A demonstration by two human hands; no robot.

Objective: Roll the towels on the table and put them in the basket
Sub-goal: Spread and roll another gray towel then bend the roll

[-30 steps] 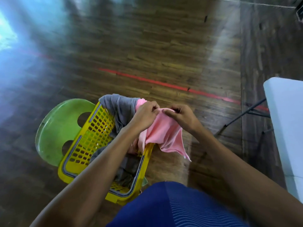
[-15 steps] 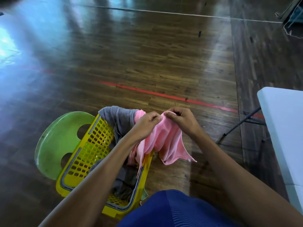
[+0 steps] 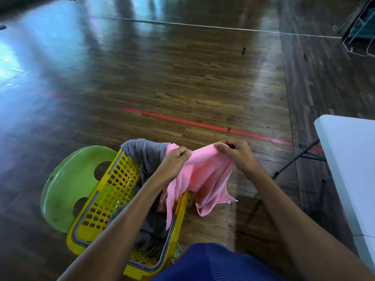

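- Two bare hands hold one pink towel [image 3: 200, 175] up above the right rim of a yellow basket [image 3: 113, 191]; no brand, label or writing can be read anywhere in the head view.
- The left hand [image 3: 176, 159] is closed in a fist on the towel's upper left edge, knuckles up, forearm reaching in from the near left over the basket.
- The right hand [image 3: 235, 153] pinches the upper right edge between thumb and curled fingers, its forearm coming from the near right.
- The stretch of cloth between the two hands is pulled fairly flat; the rest hangs in loose folds, part dropping inside the basket and part hanging outside its right wall.
- A grey towel [image 3: 148, 155] lies in the basket and drapes over its far rim.
- The basket has slotted walls and sits on a green plastic stool [image 3: 69, 187] with round holes in its seat.
- The white table [image 3: 349, 159] stands at the right edge, its dark folding legs showing underneath, well apart from the basket.
- The floor [image 3: 182, 78] is glossy dark wood with a red tape line [image 3: 203, 124] crossing it and a thin white line farther off.
- Blue clothing [image 3: 213, 262] fills the near bottom edge.
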